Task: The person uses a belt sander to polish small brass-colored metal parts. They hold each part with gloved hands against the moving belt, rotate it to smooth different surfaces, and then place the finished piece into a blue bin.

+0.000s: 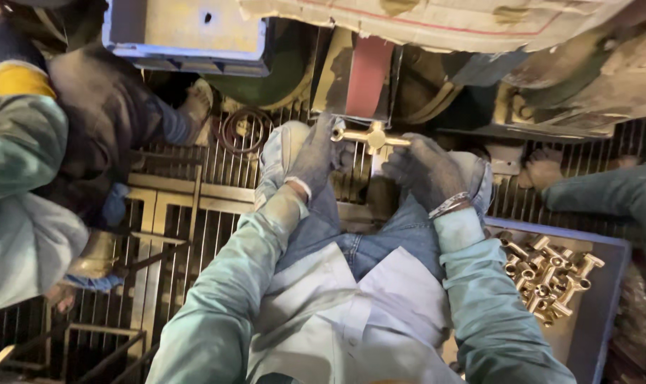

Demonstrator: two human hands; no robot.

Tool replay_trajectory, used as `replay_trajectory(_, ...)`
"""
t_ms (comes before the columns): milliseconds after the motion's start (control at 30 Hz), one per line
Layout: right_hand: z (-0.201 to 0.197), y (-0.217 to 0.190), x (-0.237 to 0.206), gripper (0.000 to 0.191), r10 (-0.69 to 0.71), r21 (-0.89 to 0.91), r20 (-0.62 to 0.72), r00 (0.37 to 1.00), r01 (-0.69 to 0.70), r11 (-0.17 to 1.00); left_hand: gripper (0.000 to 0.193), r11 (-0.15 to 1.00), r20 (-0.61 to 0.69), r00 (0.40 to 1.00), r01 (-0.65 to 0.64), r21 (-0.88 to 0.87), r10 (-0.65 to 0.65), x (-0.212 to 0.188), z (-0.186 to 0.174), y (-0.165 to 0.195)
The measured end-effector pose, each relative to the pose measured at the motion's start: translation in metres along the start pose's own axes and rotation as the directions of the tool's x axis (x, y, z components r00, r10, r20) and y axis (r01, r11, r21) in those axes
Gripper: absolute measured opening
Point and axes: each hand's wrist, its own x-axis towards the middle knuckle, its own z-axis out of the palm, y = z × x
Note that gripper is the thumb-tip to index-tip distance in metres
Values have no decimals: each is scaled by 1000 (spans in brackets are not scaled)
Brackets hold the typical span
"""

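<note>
In the head view, both gloved hands hold one brass cross-shaped fitting (pixel 371 137) against the lower end of a red sanding belt (pixel 368 77), which runs up into the machine above the person's knees. The left hand (pixel 313 158) sits just left of the belt's foot, its fingers (pixel 325 134) clenched on the left arm of the fitting. The right hand (pixel 424 171) sits just below and to the right of the belt, fingers (pixel 400 144) wrapped round the fitting's right arm; a metal bracelet (pixel 449 205) circles that wrist.

Well to the right of the belt and lower down, a blue tray (pixel 600 313) holds a heap of brass fittings (pixel 547 279) of the same kind. Left of the belt, a coil of wire rings (pixel 242 128) lies on the metal floor grating (pixel 173 213). Farther left, another person's sleeve (pixel 17 206) fills the edge of the view, and up there a blue-grey bin (pixel 188 32) stands beside the belt housing.
</note>
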Motion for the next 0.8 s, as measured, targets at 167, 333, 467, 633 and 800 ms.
replay_trajectory(167,-4,5,13,30,-20,-16,-9,1000,20,1000,59,998,28,999,-40,43,39,7,0,1)
replay_trajectory(333,0,4,22,28,-36,32,-29,999,37,999,52,995,-47,997,71,65,-68,18,1,7)
replay_trajectory(467,6,5,28,27,-3,46,-69,998,6,999,47,1000,9,1000,-22,21,22,32,-5,2)
replay_trajectory(633,18,10,34,28,-71,-34,-121,990,67,997,42,994,-18,999,40,-98,-42,55,-17,-10)
replay_trajectory(800,35,15,29,25,-208,-223,-128,970,176,959,36,937,-48,970,217,-274,-239,83,-17,-21)
